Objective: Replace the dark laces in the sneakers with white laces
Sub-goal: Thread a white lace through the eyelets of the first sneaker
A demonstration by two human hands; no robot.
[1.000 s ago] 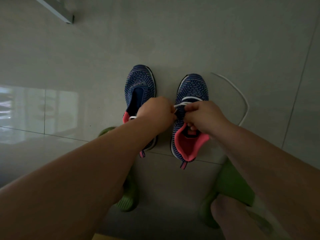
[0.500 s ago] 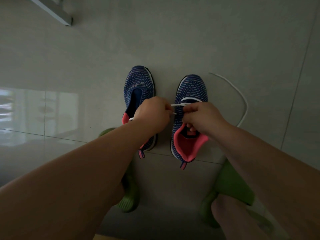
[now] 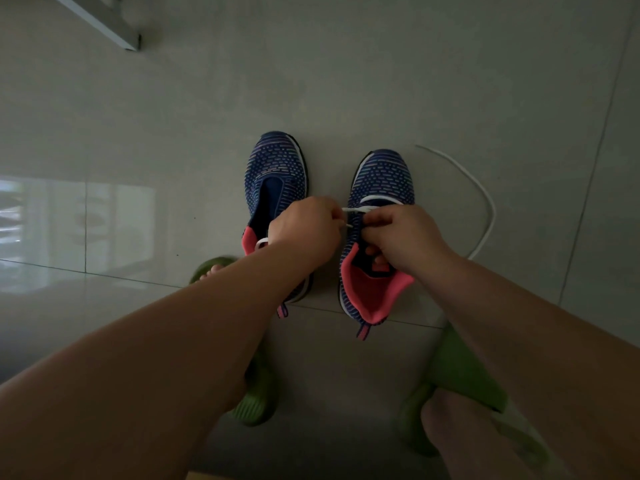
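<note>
Two blue knit sneakers with pink lining stand side by side on the floor, toes pointing away. The left sneaker (image 3: 275,171) has no lace across its tongue. A white lace (image 3: 483,199) crosses the right sneaker (image 3: 381,174) near the toe and trails in a loop over the floor to the right. My left hand (image 3: 304,233) pinches the lace's end between the two shoes. My right hand (image 3: 405,233) rests on the right sneaker's tongue, fingers closed on the lace and the shoe's edge.
Grey glossy floor tiles (image 3: 311,81) lie all around. My feet wear green slippers, one (image 3: 256,403) under my left arm, one (image 3: 460,375) at lower right. A metal bar (image 3: 100,20) crosses the top left corner.
My left hand has drawn a little to the left, away from my right hand, and a short stretch of white lace now shows taut between them. The sneakers stay put.
</note>
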